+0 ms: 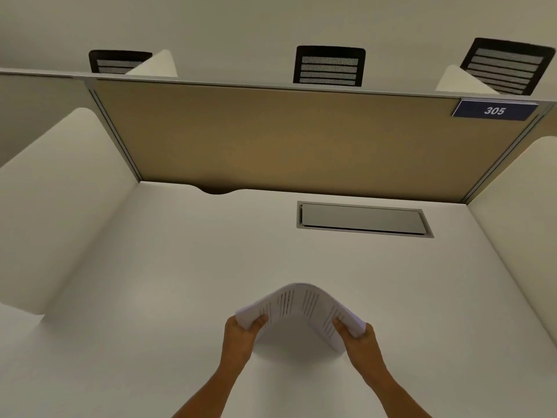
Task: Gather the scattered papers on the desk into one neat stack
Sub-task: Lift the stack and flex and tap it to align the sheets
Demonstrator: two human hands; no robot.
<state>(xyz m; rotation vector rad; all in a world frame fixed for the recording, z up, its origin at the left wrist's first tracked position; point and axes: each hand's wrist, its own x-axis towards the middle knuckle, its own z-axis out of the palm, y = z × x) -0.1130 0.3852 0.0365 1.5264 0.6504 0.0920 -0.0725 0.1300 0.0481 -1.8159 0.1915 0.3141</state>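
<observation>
A stack of printed white papers (300,309) is held above the white desk (180,282), bowed upward in an arch at its middle. My left hand (241,336) grips the stack's left edge, thumb on top. The right edge sits in my right hand (358,339), thumb likewise on top. Both forearms reach in from the bottom of the view. The papers cast a shadow on the desk below. I see no loose sheets elsewhere on the desk.
A grey cable-tray lid (363,218) is set into the desk at the back right. A tan partition (286,137) with a blue "305" label (494,110) closes the back, white side panels (60,191) flank the desk. Black chair backs (329,66) show beyond.
</observation>
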